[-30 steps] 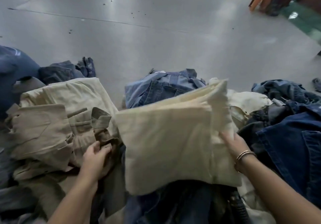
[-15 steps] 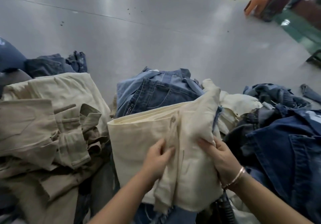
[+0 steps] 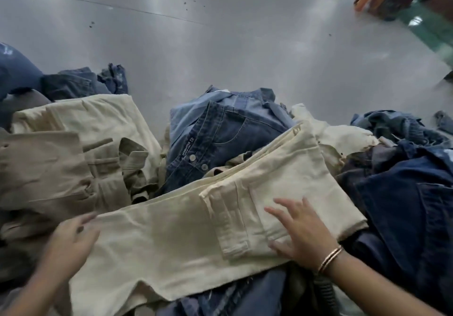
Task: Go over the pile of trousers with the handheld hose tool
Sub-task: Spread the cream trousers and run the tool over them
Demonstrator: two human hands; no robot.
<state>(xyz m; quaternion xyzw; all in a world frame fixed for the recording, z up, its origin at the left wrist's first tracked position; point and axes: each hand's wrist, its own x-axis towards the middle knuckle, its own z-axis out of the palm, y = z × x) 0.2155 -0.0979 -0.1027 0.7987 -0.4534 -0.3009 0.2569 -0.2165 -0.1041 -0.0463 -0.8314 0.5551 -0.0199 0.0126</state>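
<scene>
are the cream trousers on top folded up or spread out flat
Spread out flat: the cream trousers lie stretched across the pile, the right hand resting open on them.

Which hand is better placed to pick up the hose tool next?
Right. The right hand lies open on the cream trousers, just above the ribbed black hose by its wrist. The left hand is across the pile, at the trousers' far edge.
</scene>
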